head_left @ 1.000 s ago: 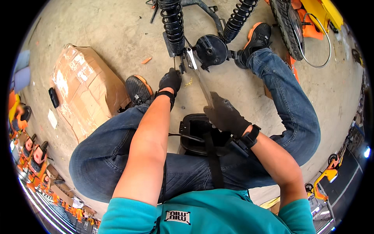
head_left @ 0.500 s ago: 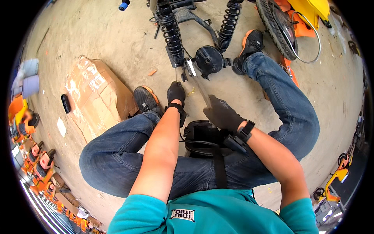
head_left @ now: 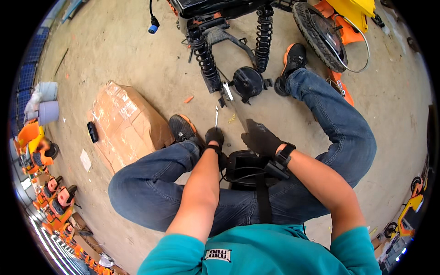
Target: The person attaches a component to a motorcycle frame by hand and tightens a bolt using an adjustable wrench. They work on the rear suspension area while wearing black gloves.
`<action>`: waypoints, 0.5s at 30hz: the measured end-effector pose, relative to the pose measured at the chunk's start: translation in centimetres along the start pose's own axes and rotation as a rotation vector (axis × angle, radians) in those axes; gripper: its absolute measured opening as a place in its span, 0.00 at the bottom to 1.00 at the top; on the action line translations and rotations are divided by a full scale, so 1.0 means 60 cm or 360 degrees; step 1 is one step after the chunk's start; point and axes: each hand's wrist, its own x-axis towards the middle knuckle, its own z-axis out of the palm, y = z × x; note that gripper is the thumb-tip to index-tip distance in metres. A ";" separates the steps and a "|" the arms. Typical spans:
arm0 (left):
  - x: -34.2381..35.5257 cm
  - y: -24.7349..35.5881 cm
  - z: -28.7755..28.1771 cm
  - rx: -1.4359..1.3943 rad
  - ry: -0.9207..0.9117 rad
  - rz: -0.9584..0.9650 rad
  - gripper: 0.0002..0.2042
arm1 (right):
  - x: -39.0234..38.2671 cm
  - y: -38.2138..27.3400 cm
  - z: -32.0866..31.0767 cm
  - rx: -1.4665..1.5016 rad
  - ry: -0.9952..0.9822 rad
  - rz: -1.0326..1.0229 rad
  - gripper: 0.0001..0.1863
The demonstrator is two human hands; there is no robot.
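Note:
In the head view, my gloved left hand (head_left: 214,136) is closed round a small silver wrench (head_left: 217,115), whose free end points up toward the frame. The wrench tip is apart from the metal parts above it. My gloved right hand (head_left: 262,138) grips a longer metal wrench (head_left: 237,103). Its bright far end reaches the foot of the left coil-spring shock absorber (head_left: 205,59), beside a round black drum (head_left: 248,83); I cannot tell how it sits there. A second shock absorber (head_left: 264,41) runs down to the drum's right.
A taped cardboard box (head_left: 130,126) lies left of my left shoe (head_left: 184,128). Between my thighs sits an open black case (head_left: 245,165). At the upper right lies a wheel with a tyre (head_left: 319,36) and cable, near yellow and orange panels. Orange vehicles (head_left: 59,199) line the far left.
My left hand has drawn back toward me with the small wrench, away from the shock absorber's foot. My right hand keeps its grip on the long wrench. The head view has shifted slightly.

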 end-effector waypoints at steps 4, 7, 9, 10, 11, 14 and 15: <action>-0.011 0.032 -0.081 -0.1680 -0.0153 -0.0996 0.14 | -0.006 0.010 0.008 0.0014 0.0017 -0.0006 0.16; -0.034 0.013 -0.178 -0.1785 -0.0065 -0.0589 0.11 | -0.013 -0.014 -0.023 0.0241 -0.0187 0.0228 0.15; -0.041 -0.032 -0.198 -0.1209 0.0251 -0.0205 0.12 | -0.001 -0.015 -0.016 0.0327 -0.0190 0.0225 0.14; -0.033 -0.030 -0.213 -0.1197 0.0327 -0.0296 0.13 | 0.004 -0.007 -0.014 0.0368 -0.0184 0.0242 0.13; -0.028 -0.030 -0.227 -0.1186 0.0402 -0.0393 0.14 | 0.006 -0.002 -0.010 0.0349 -0.0182 0.0199 0.12; -0.045 0.007 -0.309 -0.0751 0.0550 -0.0112 0.13 | 0.002 -0.005 -0.015 0.0338 -0.0172 0.0191 0.11; -0.048 0.024 -0.337 -0.0694 0.0579 -0.0072 0.13 | 0.008 0.008 -0.008 0.0149 -0.0080 0.0060 0.13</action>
